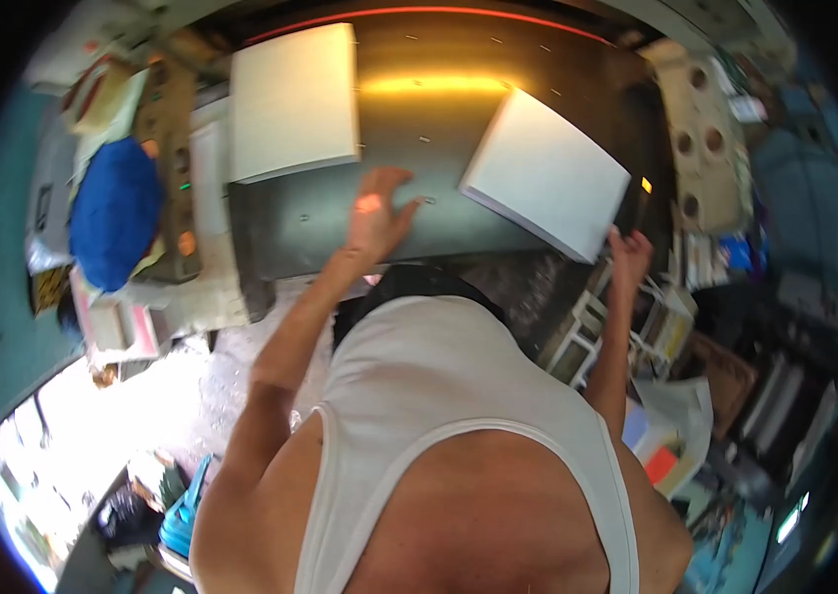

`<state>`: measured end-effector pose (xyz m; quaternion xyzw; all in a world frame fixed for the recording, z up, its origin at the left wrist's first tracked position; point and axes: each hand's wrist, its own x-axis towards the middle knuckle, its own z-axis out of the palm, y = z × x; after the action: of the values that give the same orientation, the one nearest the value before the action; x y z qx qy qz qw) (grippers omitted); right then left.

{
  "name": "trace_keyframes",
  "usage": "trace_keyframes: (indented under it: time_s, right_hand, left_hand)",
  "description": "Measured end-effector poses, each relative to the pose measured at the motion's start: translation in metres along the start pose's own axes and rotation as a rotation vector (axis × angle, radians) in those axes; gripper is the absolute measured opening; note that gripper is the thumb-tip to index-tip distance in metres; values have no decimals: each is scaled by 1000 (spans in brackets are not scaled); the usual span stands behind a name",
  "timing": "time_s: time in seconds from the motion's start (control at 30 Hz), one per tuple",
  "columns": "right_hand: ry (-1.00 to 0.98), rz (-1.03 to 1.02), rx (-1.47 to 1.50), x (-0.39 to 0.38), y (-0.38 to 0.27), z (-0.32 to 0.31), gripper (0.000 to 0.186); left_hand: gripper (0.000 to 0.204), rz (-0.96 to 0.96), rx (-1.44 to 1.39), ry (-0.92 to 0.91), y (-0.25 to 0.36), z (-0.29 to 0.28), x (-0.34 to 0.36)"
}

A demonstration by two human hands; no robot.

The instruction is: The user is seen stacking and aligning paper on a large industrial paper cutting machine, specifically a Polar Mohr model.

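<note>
Two thick white stacks of paper lie on a dark metal work table. The left paper stack [292,104] sits almost square to the table. Its neighbour, the right paper stack [547,173], is turned at an angle, one corner toward me. My left hand [377,213] hovers at the table's near side, between the stacks, thumb and fingers apart and holding nothing. At the near right corner of the angled stack, my right hand [629,259] has its bent fingers against the paper; how far they wrap underneath is hidden.
A red light line [429,10] runs along the table's far edge, with a yellow glare before it. Tan panels with round holes [701,139] flank the table. A blue bundle [117,213] is at the left. A white rack [577,342] stands below my right hand.
</note>
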<state>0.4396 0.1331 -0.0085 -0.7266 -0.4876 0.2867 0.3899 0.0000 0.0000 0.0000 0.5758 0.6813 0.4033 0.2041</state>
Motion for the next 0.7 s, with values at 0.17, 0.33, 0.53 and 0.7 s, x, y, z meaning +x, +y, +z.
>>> trace_keyframes:
  time_s: [0.17, 0.33, 0.53, 0.7]
  right_hand:
    - [-26, -418, -161, -15, -79, 62, 58]
    - [-468, -605, -20, -47, -140, 165, 61]
    - [-1010, -99, -22, -105, -212, 309, 93]
    - [-995, -71, -77, -144, -247, 381, 88]
  left_hand:
    - [39, 21, 159, 201, -1, -39, 15]
    - [46, -229, 502, 593, -73, -116, 49]
    - [76, -885, 293, 384, -146, -165, 71]
    - [77, -947, -22, 307, -182, -166, 66]
